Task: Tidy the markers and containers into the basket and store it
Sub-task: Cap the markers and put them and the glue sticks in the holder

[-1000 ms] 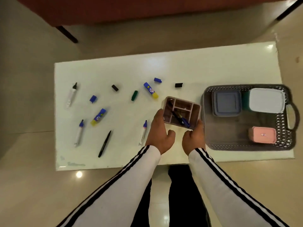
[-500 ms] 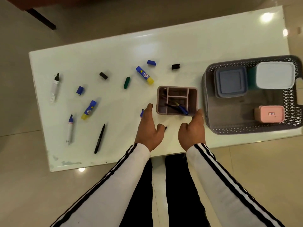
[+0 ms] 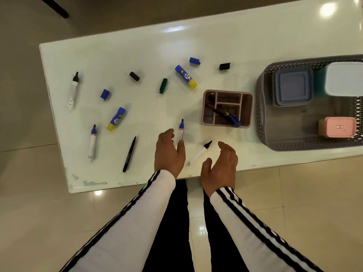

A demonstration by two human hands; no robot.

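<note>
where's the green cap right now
In the head view the green cap lies on the table's far middle, between the black cap and the upper glue stick.

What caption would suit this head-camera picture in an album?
Two bare hands, left and right, hover over loose markers beside a pink organizer and grey basket.

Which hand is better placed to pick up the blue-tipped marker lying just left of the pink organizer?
Left. The left hand already has its fingers beside the blue-tipped marker, while the right hand hovers open nearer the black-tipped marker.
</note>
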